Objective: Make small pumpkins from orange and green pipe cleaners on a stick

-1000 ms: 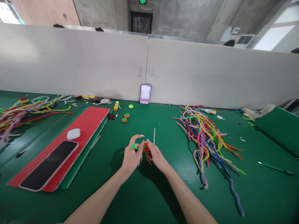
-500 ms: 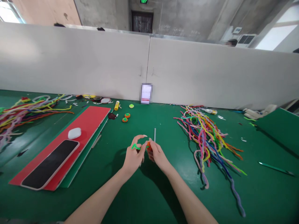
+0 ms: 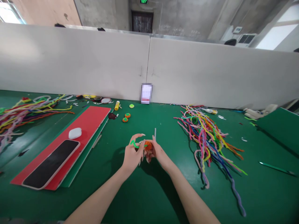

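My left hand (image 3: 131, 158) pinches a bright green pipe cleaner (image 3: 134, 144), whose bent end sticks out to the left over the fingers. The other end of the green piece reaches a small round orange pipe-cleaner piece (image 3: 148, 145). Around that orange piece curl the fingers of my right hand (image 3: 160, 154), so it is partly covered. Both hands meet above the green table. Just beyond them lies a thin grey stick (image 3: 155, 133). Farther off sit two small orange rounds (image 3: 127, 115) with green tops.
On the right spreads a pile of coloured pipe cleaners (image 3: 203, 137), with a green pen-like tool (image 3: 277, 168) beyond it. To the left, red folders (image 3: 93, 119) carry a phone (image 3: 51, 165) and a white case (image 3: 75, 133). A glue stick (image 3: 117, 105) and a propped screen (image 3: 146, 93) stand near the partition.
My right hand has turned and its fingers have loosened, so more of the orange piece shows. The green pipe cleaner's free end has shifted slightly left and up.
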`<action>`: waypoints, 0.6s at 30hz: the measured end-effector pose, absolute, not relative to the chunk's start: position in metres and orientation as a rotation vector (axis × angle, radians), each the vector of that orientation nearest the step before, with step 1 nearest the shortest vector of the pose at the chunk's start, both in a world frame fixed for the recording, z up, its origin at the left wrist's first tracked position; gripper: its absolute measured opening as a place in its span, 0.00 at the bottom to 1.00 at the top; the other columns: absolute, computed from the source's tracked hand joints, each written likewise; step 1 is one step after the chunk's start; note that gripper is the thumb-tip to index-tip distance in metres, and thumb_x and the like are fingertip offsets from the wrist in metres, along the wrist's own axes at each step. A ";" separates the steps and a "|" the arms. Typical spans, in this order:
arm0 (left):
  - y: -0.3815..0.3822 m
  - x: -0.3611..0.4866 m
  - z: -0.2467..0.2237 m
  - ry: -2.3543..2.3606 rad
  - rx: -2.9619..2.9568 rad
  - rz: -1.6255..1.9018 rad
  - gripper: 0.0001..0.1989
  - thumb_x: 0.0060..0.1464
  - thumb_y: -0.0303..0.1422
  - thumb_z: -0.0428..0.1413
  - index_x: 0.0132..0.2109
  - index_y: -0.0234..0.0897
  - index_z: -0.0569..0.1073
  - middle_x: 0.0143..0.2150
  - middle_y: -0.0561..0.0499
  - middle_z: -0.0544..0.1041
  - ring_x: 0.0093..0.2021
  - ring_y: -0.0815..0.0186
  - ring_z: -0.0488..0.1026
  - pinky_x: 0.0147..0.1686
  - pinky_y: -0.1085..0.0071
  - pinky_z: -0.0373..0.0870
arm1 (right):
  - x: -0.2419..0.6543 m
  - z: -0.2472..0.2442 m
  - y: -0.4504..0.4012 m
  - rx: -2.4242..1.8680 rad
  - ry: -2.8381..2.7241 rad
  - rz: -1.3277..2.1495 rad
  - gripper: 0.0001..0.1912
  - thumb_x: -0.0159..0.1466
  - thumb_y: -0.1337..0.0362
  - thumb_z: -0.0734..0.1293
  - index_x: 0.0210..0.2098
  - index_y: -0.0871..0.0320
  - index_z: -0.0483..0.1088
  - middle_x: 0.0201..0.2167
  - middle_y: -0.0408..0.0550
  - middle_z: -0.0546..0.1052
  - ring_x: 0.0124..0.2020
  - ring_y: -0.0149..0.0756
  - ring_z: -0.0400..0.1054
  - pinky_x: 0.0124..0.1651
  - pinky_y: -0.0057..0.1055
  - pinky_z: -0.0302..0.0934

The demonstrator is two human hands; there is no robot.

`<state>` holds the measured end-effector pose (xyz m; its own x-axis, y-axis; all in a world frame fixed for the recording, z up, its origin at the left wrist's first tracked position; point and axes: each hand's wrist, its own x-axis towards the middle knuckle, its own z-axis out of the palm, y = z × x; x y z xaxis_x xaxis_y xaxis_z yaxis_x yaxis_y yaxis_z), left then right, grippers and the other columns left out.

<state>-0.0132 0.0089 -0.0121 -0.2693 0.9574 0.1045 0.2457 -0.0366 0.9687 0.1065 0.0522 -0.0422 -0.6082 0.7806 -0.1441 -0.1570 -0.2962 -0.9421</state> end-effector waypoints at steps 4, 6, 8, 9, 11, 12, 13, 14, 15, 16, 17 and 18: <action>0.010 -0.014 -0.013 1.558 1.250 1.352 0.16 0.52 0.38 0.50 0.46 0.37 0.65 0.12 0.62 0.63 0.09 0.74 0.60 0.11 0.80 0.56 | 0.108 -0.045 0.055 -0.814 -1.341 2.004 0.36 0.58 0.39 0.44 0.44 0.60 0.63 0.23 0.46 0.70 0.20 0.30 0.67 0.22 0.26 0.60; 0.009 -0.014 -0.013 1.568 1.269 1.353 0.13 0.51 0.38 0.50 0.42 0.37 0.67 0.12 0.61 0.63 0.09 0.74 0.60 0.11 0.80 0.56 | 0.108 -0.045 0.055 -0.836 -1.372 1.964 0.36 0.57 0.39 0.45 0.45 0.60 0.63 0.23 0.46 0.71 0.20 0.30 0.67 0.22 0.26 0.60; 0.009 -0.014 -0.013 1.582 1.293 1.348 0.10 0.51 0.38 0.50 0.36 0.36 0.69 0.12 0.60 0.64 0.09 0.75 0.60 0.11 0.80 0.56 | 0.107 -0.044 0.054 -0.846 -1.426 1.905 0.34 0.58 0.40 0.46 0.45 0.60 0.63 0.24 0.46 0.71 0.21 0.29 0.67 0.22 0.25 0.60; 0.009 -0.013 -0.013 1.587 1.300 1.342 0.10 0.52 0.38 0.49 0.35 0.36 0.70 0.12 0.59 0.64 0.09 0.75 0.60 0.11 0.79 0.57 | 0.107 -0.042 0.052 -0.839 -1.456 1.881 0.33 0.59 0.41 0.46 0.46 0.60 0.63 0.24 0.45 0.71 0.21 0.29 0.67 0.22 0.25 0.60; 0.010 -0.014 -0.013 1.589 1.301 1.328 0.10 0.52 0.38 0.49 0.35 0.36 0.70 0.13 0.59 0.65 0.10 0.75 0.61 0.11 0.79 0.57 | 0.106 -0.039 0.048 -0.811 -1.506 1.838 0.28 0.60 0.44 0.50 0.47 0.59 0.61 0.25 0.45 0.70 0.23 0.29 0.66 0.22 0.24 0.60; 0.010 -0.014 -0.014 1.587 1.297 1.325 0.10 0.52 0.37 0.49 0.38 0.37 0.69 0.13 0.59 0.65 0.10 0.75 0.61 0.11 0.79 0.57 | 0.106 -0.037 0.045 -0.790 -1.531 1.820 0.25 0.60 0.46 0.53 0.48 0.58 0.60 0.25 0.44 0.70 0.23 0.28 0.66 0.22 0.23 0.59; 0.010 -0.014 -0.014 1.579 1.294 1.324 0.11 0.52 0.37 0.49 0.40 0.37 0.69 0.13 0.60 0.65 0.10 0.74 0.61 0.11 0.79 0.57 | 0.105 -0.035 0.044 -0.766 -1.556 1.807 0.23 0.60 0.48 0.56 0.49 0.56 0.58 0.25 0.43 0.69 0.24 0.28 0.66 0.23 0.23 0.59; 0.010 -0.015 -0.015 1.567 1.292 1.327 0.12 0.51 0.37 0.50 0.43 0.37 0.68 0.13 0.60 0.65 0.10 0.74 0.61 0.12 0.79 0.57 | 0.105 -0.034 0.042 -0.744 -1.580 1.797 0.22 0.60 0.51 0.58 0.49 0.56 0.57 0.26 0.42 0.69 0.25 0.28 0.66 0.23 0.23 0.60; 0.011 -0.015 -0.016 1.549 1.290 1.330 0.14 0.51 0.37 0.50 0.44 0.37 0.67 0.14 0.60 0.65 0.11 0.74 0.61 0.12 0.79 0.57 | 0.105 -0.034 0.042 -0.727 -1.600 1.788 0.21 0.59 0.53 0.60 0.49 0.55 0.57 0.26 0.41 0.69 0.25 0.28 0.66 0.23 0.23 0.60; 0.011 -0.016 -0.017 1.527 1.288 1.330 0.14 0.51 0.37 0.50 0.45 0.37 0.66 0.13 0.60 0.64 0.11 0.73 0.61 0.12 0.78 0.58 | 0.104 -0.034 0.041 -0.720 -1.611 1.779 0.20 0.60 0.54 0.60 0.48 0.55 0.57 0.25 0.41 0.68 0.25 0.28 0.65 0.23 0.22 0.60; 0.011 -0.016 -0.018 1.502 1.284 1.324 0.15 0.52 0.37 0.49 0.47 0.37 0.65 0.13 0.61 0.63 0.11 0.73 0.61 0.13 0.78 0.59 | 0.103 -0.034 0.042 -0.726 -1.611 1.764 0.18 0.60 0.54 0.59 0.47 0.56 0.58 0.25 0.41 0.68 0.24 0.27 0.65 0.23 0.22 0.60; 0.011 -0.016 -0.018 1.479 1.279 1.316 0.15 0.52 0.36 0.49 0.47 0.37 0.65 0.13 0.61 0.63 0.11 0.73 0.61 0.14 0.78 0.60 | 0.102 -0.035 0.042 -0.749 -1.598 1.741 0.17 0.61 0.53 0.58 0.45 0.56 0.60 0.24 0.40 0.68 0.23 0.27 0.65 0.22 0.23 0.60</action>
<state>-0.0157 0.0108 -0.0184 -0.2050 0.9759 0.0744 0.1871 -0.0355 0.9817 0.1025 0.0422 -0.0355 -0.6251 0.7803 0.0174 -0.0839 -0.0450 -0.9955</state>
